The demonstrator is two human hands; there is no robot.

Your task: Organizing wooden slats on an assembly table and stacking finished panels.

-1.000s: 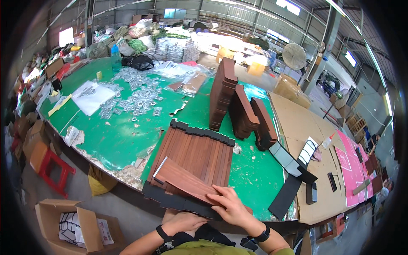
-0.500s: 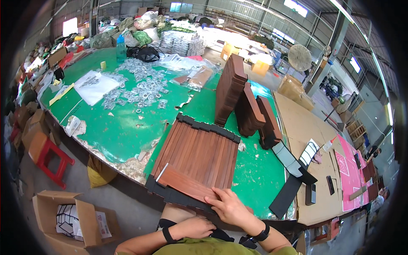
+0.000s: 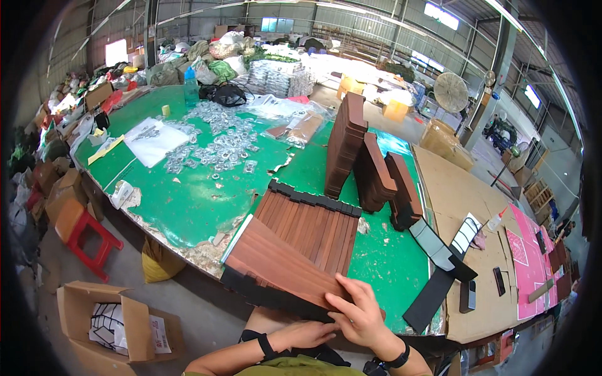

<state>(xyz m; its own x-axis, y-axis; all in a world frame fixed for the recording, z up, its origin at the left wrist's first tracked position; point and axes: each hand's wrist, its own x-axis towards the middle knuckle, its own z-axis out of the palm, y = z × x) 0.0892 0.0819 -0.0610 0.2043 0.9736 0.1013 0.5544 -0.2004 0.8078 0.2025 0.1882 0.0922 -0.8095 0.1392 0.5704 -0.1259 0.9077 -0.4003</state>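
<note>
A brown slatted wooden panel point(image 3: 276, 260) with black edge strips is tilted up at the table's near edge. My right hand point(image 3: 357, 316) lies on its near right corner, fingers spread over the slats. My left hand point(image 3: 301, 334) is under the panel's near edge, mostly hidden by it. Beneath it a second flat slatted panel point(image 3: 316, 219) rests on the green table point(image 3: 188, 197). Behind that stand three stacks of the same brown panels point(image 3: 370, 163).
Several small clear plastic bags point(image 3: 216, 147) and white sheets litter the table's far left. Black strips point(image 3: 439, 263) lie at the right beside a cardboard-covered bench. On the floor at left are an open cardboard box point(image 3: 113, 323) and a red stool point(image 3: 84, 241).
The near panel has been lifted and tilted higher off the flat one. My right hand stayed on its near corner, and my left hand slid under the edge.
</note>
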